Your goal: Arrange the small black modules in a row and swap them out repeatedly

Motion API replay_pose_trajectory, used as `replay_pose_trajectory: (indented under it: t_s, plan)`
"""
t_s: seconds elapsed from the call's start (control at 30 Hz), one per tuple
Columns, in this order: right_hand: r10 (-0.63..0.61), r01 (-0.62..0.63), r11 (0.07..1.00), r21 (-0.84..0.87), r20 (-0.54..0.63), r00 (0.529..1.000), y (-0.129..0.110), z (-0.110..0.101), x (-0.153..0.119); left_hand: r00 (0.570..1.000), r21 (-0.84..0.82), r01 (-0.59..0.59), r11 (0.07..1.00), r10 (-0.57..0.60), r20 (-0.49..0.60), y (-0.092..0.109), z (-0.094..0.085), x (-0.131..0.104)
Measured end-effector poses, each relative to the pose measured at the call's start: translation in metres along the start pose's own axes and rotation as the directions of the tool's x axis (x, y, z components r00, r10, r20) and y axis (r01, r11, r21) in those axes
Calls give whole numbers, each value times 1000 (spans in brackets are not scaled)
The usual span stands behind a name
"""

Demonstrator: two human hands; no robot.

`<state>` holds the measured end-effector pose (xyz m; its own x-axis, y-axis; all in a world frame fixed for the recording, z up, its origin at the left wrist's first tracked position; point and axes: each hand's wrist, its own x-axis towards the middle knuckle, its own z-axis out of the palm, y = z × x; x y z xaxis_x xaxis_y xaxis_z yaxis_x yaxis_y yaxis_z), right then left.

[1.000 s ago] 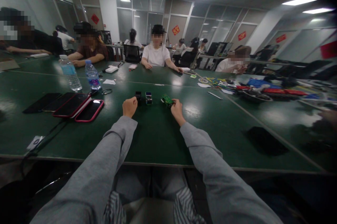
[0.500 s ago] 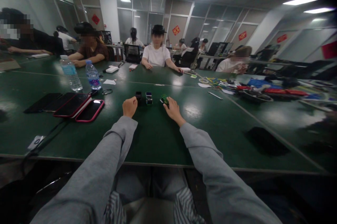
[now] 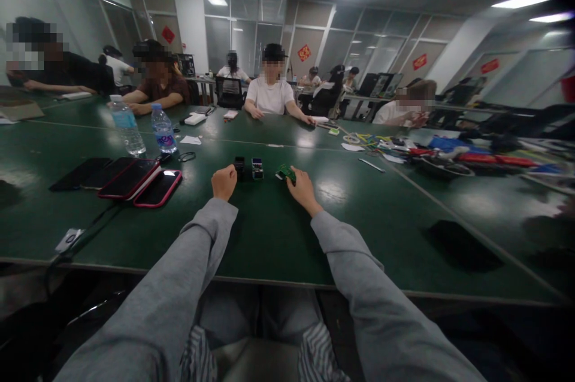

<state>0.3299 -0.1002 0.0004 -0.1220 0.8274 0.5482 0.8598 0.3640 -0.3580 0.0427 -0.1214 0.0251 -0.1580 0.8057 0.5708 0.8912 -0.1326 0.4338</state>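
My left hand (image 3: pixel 224 182) is curled into a fist on the green table (image 3: pixel 278 232), and nothing shows in it. Close to its knuckles stands a small black box-like piece (image 3: pixel 239 166). Just right of that is a second small block (image 3: pixel 257 168), with a dark screen-like top and a pale frame. My right hand (image 3: pixel 302 187) pinches a small green circuit board (image 3: pixel 284 172) by its right side, thumb at the near edge and fingers over it. Whether the board touches the table I cannot tell.
Several phones (image 3: pixel 129 178) lie on the left, behind them two water bottles (image 3: pixel 164 132). A pen (image 3: pixel 372 165), a pile of cables and tools (image 3: pixel 440 154) and a black cloth-like item (image 3: pixel 465 244) are to the right. A person in white (image 3: pixel 271 96) sits opposite.
My right fingers have drawn slightly right, so more of the circuit board shows. My left fist stays beside the black piece. The whole view has shifted a little.
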Motion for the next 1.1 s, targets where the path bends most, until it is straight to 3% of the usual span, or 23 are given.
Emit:
replay_pose_trajectory:
  t_s: [0.3, 0.6, 0.7, 0.83, 0.9, 1.0, 1.1]
  plan:
    - [123, -125, 989, -77, -34, 992, -16, -10, -7, 1000, -5, 12, 1000, -12, -23, 0, 0, 0]
    - [-9, 14, 999, -40, 115, 993, -16, -21, -10, 1000, 13, -1, 1000, 1, -30, -1, 2, 1]
    - [-80, 72, 996, 49, 173, 982, -25, -37, -34, 999, 7, -1, 1000, 1, -38, -1, 2, 1]
    - [-200, 157, 973, 171, 279, 939, -27, -71, -88, 1000, 20, 5, 1000, -5, -23, 1, 0, 0]
    - [-127, 98, 986, 137, 222, 967, -10, -93, -111, 1000, 9, 3, 1000, -3, -10, 1, -1, -1]
    - [99, -99, 995, 1, 33, 995, 44, -139, -128, 1000, -6, -4, 1000, 4, -2, 1, -1, -1]
    - [296, -339, 926, -168, -235, 926, 116, -200, -139, 1000, 6, -6, 1000, 6, -7, 0, -1, 0]
